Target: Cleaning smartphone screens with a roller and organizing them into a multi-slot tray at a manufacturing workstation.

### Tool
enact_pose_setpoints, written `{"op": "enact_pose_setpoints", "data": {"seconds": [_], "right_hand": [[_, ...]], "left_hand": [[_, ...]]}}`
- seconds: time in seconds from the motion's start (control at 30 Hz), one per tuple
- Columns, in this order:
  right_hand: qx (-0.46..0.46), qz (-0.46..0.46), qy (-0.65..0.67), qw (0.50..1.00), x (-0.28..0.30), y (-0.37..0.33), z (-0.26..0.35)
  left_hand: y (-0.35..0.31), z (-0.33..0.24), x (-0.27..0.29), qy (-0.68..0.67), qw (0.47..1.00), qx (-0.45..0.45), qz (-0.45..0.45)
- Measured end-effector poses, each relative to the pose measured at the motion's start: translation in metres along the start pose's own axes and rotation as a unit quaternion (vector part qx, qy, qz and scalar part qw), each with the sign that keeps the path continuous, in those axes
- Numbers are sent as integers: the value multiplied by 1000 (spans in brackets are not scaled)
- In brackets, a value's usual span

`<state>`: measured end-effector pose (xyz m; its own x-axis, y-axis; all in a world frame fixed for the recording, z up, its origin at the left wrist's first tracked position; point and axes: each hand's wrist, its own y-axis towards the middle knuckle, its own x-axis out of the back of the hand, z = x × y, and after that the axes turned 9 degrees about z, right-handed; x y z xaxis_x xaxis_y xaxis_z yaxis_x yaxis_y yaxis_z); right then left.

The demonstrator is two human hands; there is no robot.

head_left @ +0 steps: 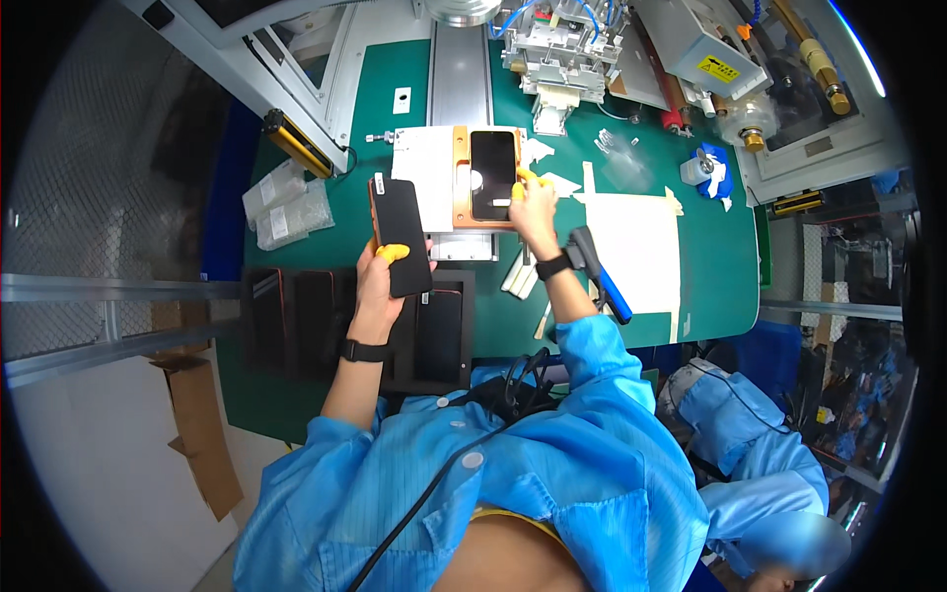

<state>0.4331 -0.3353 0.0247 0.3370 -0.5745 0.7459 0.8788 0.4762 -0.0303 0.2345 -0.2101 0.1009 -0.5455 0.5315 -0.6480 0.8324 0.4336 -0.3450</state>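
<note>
My left hand (378, 279) grips a black smartphone (401, 237) with an orange edge and a small white label at its top corner. The thumb, in a yellow finger cot, lies across its front. Another dark smartphone (493, 168) lies in an orange fixture (462, 187) beside a white plate (422, 168). At the right edge of that phone is my right hand (534, 209), its fingers in yellow cots and drawn together. A small white piece shows by the fingertips on the glass. Whether they pinch it or the phone's edge, I cannot make out.
A black tray (456, 370) with several phones lies near me at left. Clear packs (286, 212) sit farther left. A metal slide rail (460, 89) and clamping device (562, 59) stand beyond. White sheet (631, 257) is taped at right. Another person's blue sleeve (769, 474) shows lower right.
</note>
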Motion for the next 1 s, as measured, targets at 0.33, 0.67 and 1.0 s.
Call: {"op": "enact_pose_setpoints", "data": {"seconds": [0.33,0.67,1.0], "right_hand": [[-363,39,-185,912,91,-141,-100],[-231,-82,388,889,67,-84,-87],[-90,187,210,956,38,70,49]], "left_hand": [[-46,6,16,-41,998,43,-33],[-62,12,18,-8,998,55,-28],[-79,11,31,-64,997,38,-38]]}}
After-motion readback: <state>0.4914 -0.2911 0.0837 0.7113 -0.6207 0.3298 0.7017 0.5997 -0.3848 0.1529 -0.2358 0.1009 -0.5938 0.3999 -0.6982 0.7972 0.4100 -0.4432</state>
